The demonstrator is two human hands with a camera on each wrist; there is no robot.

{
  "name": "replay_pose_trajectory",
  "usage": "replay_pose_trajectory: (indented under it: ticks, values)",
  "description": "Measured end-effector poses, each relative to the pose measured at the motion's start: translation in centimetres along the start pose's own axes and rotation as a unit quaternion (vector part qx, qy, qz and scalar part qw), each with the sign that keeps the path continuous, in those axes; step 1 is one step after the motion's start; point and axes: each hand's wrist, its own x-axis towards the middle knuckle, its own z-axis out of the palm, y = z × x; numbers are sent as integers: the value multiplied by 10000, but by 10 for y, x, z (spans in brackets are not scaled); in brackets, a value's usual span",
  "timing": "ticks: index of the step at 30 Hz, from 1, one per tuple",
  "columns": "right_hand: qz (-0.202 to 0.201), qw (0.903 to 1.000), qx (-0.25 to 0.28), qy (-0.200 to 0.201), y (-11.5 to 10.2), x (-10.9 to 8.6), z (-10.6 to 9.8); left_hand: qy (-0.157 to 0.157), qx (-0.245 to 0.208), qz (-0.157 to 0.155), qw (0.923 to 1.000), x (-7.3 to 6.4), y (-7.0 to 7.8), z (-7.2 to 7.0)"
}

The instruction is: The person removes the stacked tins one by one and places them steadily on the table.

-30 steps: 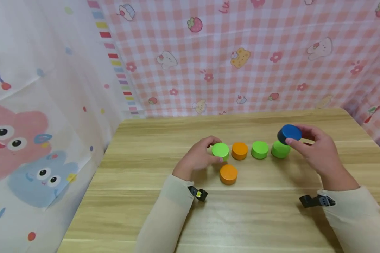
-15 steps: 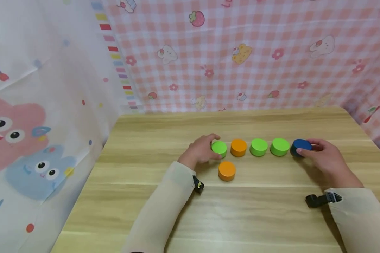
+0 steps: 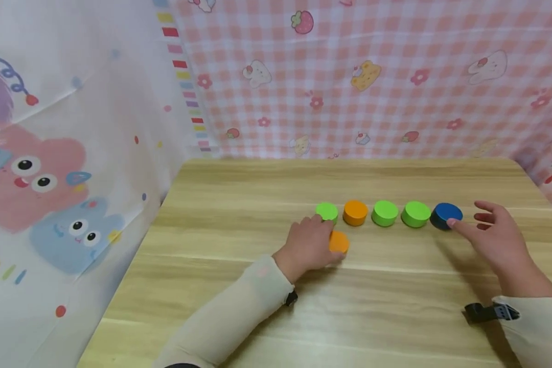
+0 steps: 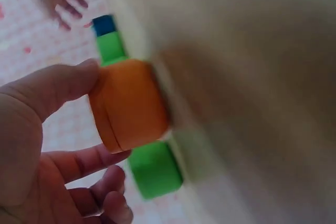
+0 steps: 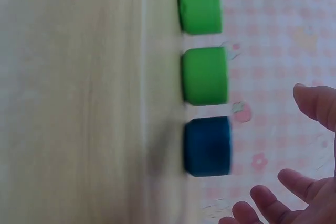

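Note:
Thumb and index finger of my left hand pinch the front orange round block, which the hand partly covers in the head view. Just behind it is the leftmost green round block of a row. To its right come an orange round block, two green round blocks and a dark blue round block at the right end. My right hand hovers beside the blue one, fingers spread and holding nothing. The right wrist view shows a gap between that hand and the blue block.
All the blocks are on a wood-grain table. A pink checked cloth hangs behind its back edge, and a white cartoon-print cloth hangs along the left side. Each wrist wears a small black camera.
The right hand has set the blue block down at the row's right end and let go. The left hand has left the leftmost green block and moved forward-right toward me, onto the front orange block.

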Motion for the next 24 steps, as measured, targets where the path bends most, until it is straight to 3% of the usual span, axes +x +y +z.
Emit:
replay_pose_trajectory:
  ticks: [5, 8, 12, 17, 20, 24]
  values:
    - [-152, 9992, -278, 246, -5, -29, -9, 28, -511, -650, 9966, 6, -24, -23]
    - [-417, 9970, -597, 245, -4, -48, -11, -2, -520, -993, 9937, 15, -37, -32]
    - [-893, 9925, -813, 173, -7, -62, -7, -176, -446, -1285, 9906, 27, -48, -32]
    - [-1428, 9858, -861, -191, -11, -56, 9, -182, -644, -1595, 9849, 32, -60, -21]
    - [-1681, 9782, -1144, -424, -15, -52, 21, -53, -762, -1573, 9846, 27, -68, -17]
    - [-2076, 9619, -1672, -608, -27, -53, 36, -8, -883, -1369, 9866, 2, -74, -21]
